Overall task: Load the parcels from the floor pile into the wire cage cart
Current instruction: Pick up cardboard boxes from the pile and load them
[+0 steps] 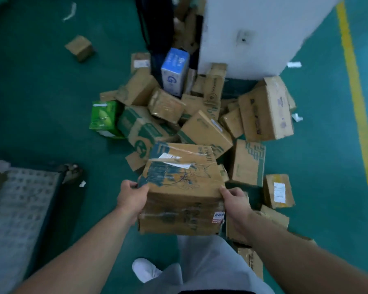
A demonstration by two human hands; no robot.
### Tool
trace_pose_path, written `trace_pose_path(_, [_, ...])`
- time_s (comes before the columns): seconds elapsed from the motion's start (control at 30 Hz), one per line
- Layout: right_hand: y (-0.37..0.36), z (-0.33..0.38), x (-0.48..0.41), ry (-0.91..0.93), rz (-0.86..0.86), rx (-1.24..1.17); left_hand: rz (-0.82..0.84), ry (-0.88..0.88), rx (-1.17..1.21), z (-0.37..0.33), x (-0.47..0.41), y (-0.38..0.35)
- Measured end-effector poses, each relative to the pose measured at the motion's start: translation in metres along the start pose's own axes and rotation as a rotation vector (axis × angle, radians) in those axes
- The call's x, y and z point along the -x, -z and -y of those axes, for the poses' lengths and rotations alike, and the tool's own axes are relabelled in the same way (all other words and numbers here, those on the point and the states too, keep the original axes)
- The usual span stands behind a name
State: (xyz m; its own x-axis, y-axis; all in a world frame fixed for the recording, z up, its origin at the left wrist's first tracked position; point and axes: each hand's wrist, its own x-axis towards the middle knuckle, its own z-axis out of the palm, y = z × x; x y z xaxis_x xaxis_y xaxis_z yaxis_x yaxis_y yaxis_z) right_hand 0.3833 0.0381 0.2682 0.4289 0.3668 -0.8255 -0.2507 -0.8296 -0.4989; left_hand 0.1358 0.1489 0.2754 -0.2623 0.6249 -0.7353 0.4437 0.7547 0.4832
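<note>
Taped parcel (182, 187) gripped between both hands' fingers (134, 184).

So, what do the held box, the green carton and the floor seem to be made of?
Held box: brown cardboard, matte and scuffed, with blue print; shiny wrinkled strips on top look like clear tape. Green carton: probably printed paperboard, smoother and slightly glossy. Floor: seemingly a hard green painted or coated surface with a faint sheen; exact material unclear.
</note>
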Motion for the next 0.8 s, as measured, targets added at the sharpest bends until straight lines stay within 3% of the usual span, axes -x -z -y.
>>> trace_pose_path(0.13, [-0.082, 0.018, 0.058, 0.183, 0.025, 0.178, -0.003, 0.187, 0.327, 0.083, 0.014, 0.095])
trace_pose_path(0.33, [-0.236, 0.010, 0.158, 0.389, 0.267, 0.476, -0.014, 0.361, 0.703, 0.216, 0.036, 0.226])
trace_pose_path(0.57, [-0.376, -0.019, 0.271, 0.597, 0.528, 0.811, -0.224, 0.408, 1.022, 0.311, 0.086, 0.339])
trace_pose_path(0.8, [-0.465, -0.033, 0.342, 0.767, 0.750, 1.035, -0.349, 0.400, 1.281, 0.361, 0.115, 0.387])
